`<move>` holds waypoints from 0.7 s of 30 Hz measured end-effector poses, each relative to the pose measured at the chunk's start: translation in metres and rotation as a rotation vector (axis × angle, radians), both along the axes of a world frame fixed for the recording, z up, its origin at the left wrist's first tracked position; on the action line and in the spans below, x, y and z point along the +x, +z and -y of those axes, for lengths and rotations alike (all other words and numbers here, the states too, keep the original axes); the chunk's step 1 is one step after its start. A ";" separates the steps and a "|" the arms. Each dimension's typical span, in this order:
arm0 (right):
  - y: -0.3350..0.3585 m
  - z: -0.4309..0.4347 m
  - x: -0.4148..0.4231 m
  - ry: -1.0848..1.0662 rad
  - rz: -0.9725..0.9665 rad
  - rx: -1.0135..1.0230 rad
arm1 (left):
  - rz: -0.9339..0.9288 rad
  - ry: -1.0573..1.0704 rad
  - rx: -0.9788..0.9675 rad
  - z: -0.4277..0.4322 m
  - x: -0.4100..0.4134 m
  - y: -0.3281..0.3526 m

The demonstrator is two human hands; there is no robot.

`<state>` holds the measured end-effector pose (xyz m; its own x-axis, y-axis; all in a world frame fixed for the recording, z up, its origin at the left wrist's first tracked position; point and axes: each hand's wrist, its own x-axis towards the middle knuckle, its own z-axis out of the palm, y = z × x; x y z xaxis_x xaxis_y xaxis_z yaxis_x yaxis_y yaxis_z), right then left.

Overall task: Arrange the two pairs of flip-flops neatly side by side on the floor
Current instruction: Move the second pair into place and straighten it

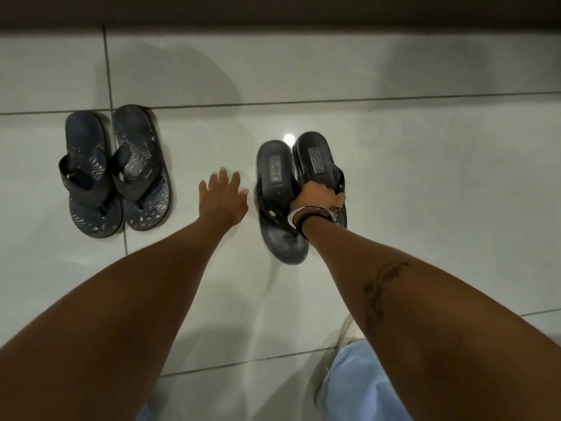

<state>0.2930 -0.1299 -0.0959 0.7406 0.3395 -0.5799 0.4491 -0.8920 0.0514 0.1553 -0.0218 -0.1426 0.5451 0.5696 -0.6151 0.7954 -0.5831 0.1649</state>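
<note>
Two dark blue patterned flip-flops point(117, 171) lie close together on the white tiled floor at the left, heels away from me. To the right sits a pair of plain black flip-flops point(277, 177) with label patches on the heels. My right hand point(318, 197), with bracelets at the wrist, is closed over the straps of the black pair; the right one looks tilted or slightly raised. Between the two pairs, my left hand point(223, 196) hovers above the floor, fingers spread and holding nothing.
Glossy white floor tiles point(425, 192) with dark grout lines reflect a ceiling light. A dark wall base or ledge point(273, 10) runs along the top. My light blue trouser leg point(358, 387) shows at the bottom right.
</note>
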 end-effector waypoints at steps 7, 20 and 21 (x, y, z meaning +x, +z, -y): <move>0.012 0.009 0.093 -0.102 0.077 0.001 | -0.004 -0.063 0.021 0.009 0.060 -0.001; -0.010 0.025 0.153 -0.080 0.137 -0.039 | -0.053 -0.046 0.038 0.013 0.093 -0.008; -0.011 0.025 0.153 -0.065 0.136 -0.033 | -0.056 -0.043 0.033 0.013 0.093 -0.008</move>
